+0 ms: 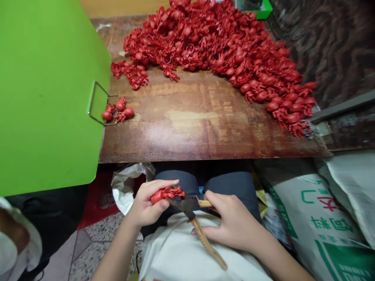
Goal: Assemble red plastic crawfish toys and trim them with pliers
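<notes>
Above my lap, my left hand [150, 201] is closed around a small red plastic figure [166, 194] with a rounded body and thin limbs. My right hand [227, 218] grips a pair of pliers [190, 212] with dark metal jaws and tan handles. The handles are spread apart, with the longer-looking one slanting down over the white shirt. The jaws point at the figure and reach its underside near my left thumb; whether they touch it, I cannot tell.
A large heap of similar red figures [211, 43] covers the back and right of the wooden table [187, 136]. A few figures [120, 110] lie by a wire handle on the left. A green panel [47, 89] stands at left; printed sacks [316, 210] lie at right.
</notes>
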